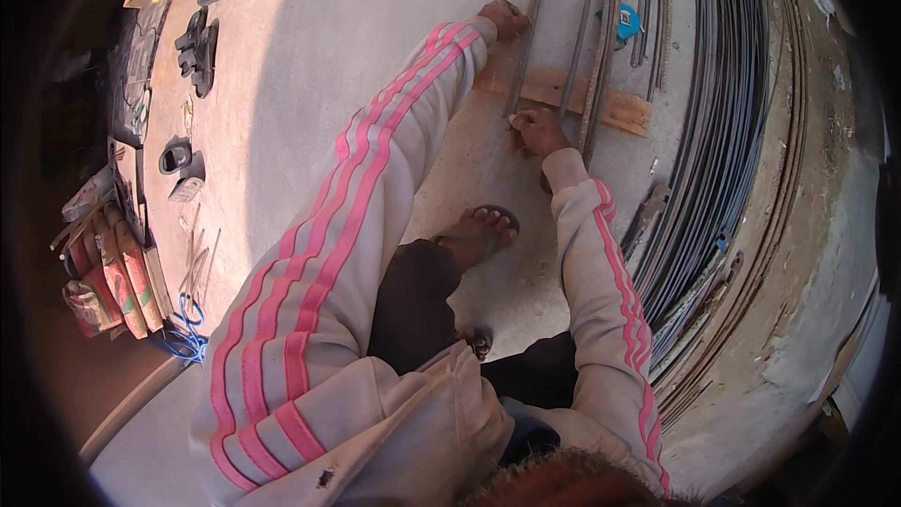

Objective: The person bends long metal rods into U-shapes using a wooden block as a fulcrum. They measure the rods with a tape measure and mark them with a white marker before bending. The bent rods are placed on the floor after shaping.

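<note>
Several long steel rods lie side by side across a wooden plank (pixel 624 111) on the concrete floor. My left hand (pixel 505 21) is closed, its fingers curled against the side of the leftmost steel rod (pixel 531 33); what is inside them is hidden. Nearer to me, my right hand (pixel 542 132) is closed at the near end of that same rod, fingertips pinched together there. Right of the hands, a blue tape measure (pixel 627 23) rests by the neighbouring rods.
A thick bundle of dark rods (pixel 718 131) curves along the right side, beside a wall. Black sandals (pixel 197 52) lie on the floor at the left. Stacked sacks (pixel 113 272) and a coil of blue cord (pixel 186 333) are at the lower left. My sandalled foot (pixel 481 233) stands below the hands.
</note>
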Demonstrator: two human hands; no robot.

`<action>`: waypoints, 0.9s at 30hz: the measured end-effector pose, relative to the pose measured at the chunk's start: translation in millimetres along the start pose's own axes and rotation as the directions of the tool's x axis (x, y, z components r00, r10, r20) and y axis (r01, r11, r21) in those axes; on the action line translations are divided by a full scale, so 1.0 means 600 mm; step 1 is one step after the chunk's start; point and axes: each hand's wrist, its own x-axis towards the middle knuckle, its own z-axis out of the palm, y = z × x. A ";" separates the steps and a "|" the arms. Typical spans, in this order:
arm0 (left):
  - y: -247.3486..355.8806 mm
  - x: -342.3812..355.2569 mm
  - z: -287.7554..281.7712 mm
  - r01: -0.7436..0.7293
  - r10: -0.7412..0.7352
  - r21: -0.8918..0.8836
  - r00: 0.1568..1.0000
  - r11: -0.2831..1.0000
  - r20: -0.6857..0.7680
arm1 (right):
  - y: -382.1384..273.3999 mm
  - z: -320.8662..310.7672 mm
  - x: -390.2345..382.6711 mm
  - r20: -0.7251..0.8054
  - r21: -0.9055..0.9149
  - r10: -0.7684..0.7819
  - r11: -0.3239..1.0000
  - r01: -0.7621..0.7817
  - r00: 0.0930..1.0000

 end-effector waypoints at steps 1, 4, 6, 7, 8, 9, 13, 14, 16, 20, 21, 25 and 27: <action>-0.005 0.007 0.004 -0.008 0.009 -0.048 1.000 0.999 0.029 | 0.000 0.001 0.003 0.000 -0.001 -0.018 1.000 0.018 1.000; -0.014 0.019 0.015 0.003 0.005 -0.122 0.998 0.993 0.067 | 0.003 0.006 0.009 -0.031 0.004 -0.033 0.999 0.033 0.999; -0.017 0.020 0.016 0.008 0.002 -0.129 0.997 0.992 0.079 | 0.006 0.010 0.011 -0.057 0.102 -0.012 0.995 0.017 0.998; -0.017 0.018 0.016 -0.003 0.013 -0.123 0.996 0.992 0.086 | 0.007 0.011 0.012 -0.088 0.138 0.018 0.990 -0.005 0.996; -0.018 0.016 0.014 0.006 0.003 -0.100 0.996 0.995 0.091 | 0.009 0.012 0.014 -0.085 0.175 0.018 0.985 -0.003 0.996; -0.017 0.012 0.014 0.009 0.005 -0.160 0.996 0.987 0.088 | 0.010 0.012 0.015 -0.090 0.204 0.021 0.979 -0.002 0.996; -0.009 -0.007 0.013 0.045 -0.020 -0.279 0.996 0.959 0.093 | 0.013 0.009 0.022 -0.076 0.224 0.028 0.975 -0.010 0.997; -0.007 -0.012 0.014 0.038 -0.014 -0.295 0.996 0.955 0.085 | 0.013 0.009 0.023 -0.067 0.239 0.019 0.971 -0.003 0.998; -0.003 -0.021 0.018 0.008 0.005 -0.303 0.999 0.953 0.043 | 0.012 0.012 0.024 -0.096 0.242 0.040 0.970 -0.016 0.995; 0.006 -0.024 0.013 -0.008 0.015 -0.129 0.998 0.992 0.055 | 0.005 0.021 0.016 -0.105 0.218 0.043 0.976 -0.019 0.994; 0.006 -0.026 0.014 -0.024 0.035 -0.153 0.997 0.988 0.067 | 0.003 0.023 0.013 -0.103 0.218 0.026 0.976 -0.003 0.994; 0.010 -0.022 0.028 -0.005 0.053 -0.340 0.990 0.940 0.134 | -0.008 0.016 0.006 -0.148 0.165 0.058 0.986 -0.033 0.987; 0.012 -0.020 0.034 -0.002 0.058 -0.356 0.987 0.934 0.148 | -0.019 0.010 0.001 -0.152 0.033 0.079 0.997 -0.075 0.985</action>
